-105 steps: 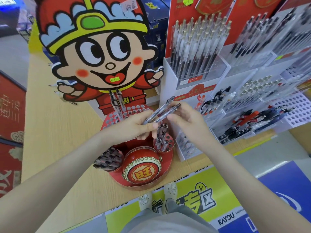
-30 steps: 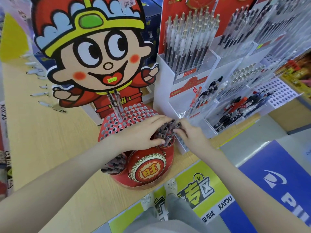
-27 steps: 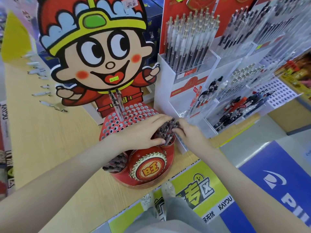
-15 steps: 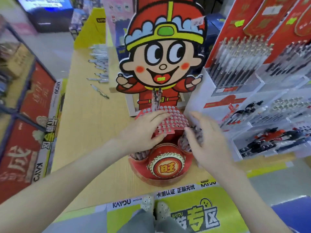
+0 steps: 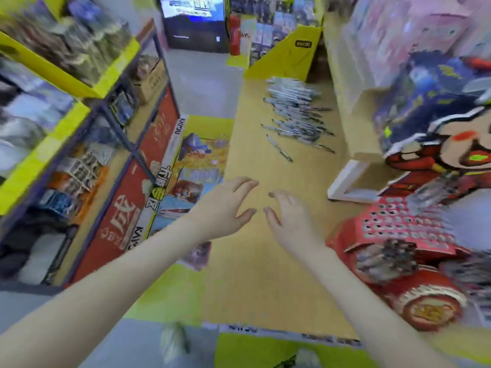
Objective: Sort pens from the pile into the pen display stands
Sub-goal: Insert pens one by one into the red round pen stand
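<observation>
1. Head view: wooden counter, beneath left hand and right hand.
2. Red pen display stand, just right of right hand.
3. Pile of pens, well beyond the fingertips.
4. Both hands side by side, fingers spread, holding nothing.

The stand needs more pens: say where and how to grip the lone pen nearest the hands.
Pinch the lone pen at mid-barrel from above, fingers across its length. It lies flat on the counter, apart from the pile, so both long sides look free.
</observation>
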